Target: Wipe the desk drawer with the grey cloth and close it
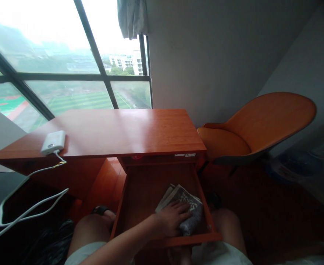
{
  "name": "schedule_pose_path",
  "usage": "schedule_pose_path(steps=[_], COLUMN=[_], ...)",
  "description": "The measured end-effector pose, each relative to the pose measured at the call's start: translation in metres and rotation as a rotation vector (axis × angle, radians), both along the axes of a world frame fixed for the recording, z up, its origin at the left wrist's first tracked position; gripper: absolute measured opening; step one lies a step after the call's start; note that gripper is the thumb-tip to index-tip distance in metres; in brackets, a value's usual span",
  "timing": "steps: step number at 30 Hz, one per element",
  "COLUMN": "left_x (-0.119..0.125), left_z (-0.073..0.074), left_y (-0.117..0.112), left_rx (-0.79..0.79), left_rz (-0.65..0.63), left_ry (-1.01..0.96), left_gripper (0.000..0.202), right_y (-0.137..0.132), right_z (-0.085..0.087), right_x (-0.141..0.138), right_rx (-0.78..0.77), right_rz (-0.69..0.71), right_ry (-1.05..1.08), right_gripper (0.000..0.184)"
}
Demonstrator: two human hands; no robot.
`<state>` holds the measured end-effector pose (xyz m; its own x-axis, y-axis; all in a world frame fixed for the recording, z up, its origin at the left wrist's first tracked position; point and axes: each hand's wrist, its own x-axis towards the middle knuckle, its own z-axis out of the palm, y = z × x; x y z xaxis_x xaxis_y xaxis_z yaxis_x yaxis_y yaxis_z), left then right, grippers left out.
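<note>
A wooden drawer [139, 206] is pulled out from the desk, over my lap. At its front right lies a folded grey cloth [192, 206] with a pale pattern and lighter beige layers at its left. My left hand [175, 218] rests flat on this cloth, fingers spread and pointing to the right, and hides part of it. Below the drawer's front edge, part of my right hand [180, 254] shows in shadow; its fingers cannot be made out, nor whether it touches the drawer.
The reddish desk [131, 130] carries a white box-shaped device [53, 142], from which a white cable [40, 209] runs to the left. An orange chair [272, 114] stands to the right. Windows [65, 59] are behind the desk. A black plastic bag [53, 239] lies at lower left.
</note>
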<state>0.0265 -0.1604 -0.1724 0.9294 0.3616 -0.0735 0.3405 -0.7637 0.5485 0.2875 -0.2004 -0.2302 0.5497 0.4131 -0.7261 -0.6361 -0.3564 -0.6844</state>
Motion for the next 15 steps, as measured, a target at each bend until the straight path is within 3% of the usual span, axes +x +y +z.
schedule_pose_path(steps=[6,10,15], left_x=[0.026,0.031,0.04], left_z=[-0.014,-0.024,-0.042], left_y=[0.006,0.02,0.062], left_rx=[0.225,0.302,0.323], left_rz=[-0.058,0.041,0.276], left_ry=[0.013,0.044,0.075], left_gripper=[0.078,0.083,0.083], right_y=[-0.003,-0.001,0.002], right_z=[0.001,-0.005,-0.014], right_x=[0.024,0.025,0.03], right_rx=[0.022,0.016,-0.004], right_rz=[0.054,0.082,0.111], right_ry=[-0.049,-0.046,-0.024], right_gripper=[0.02,0.016,0.02])
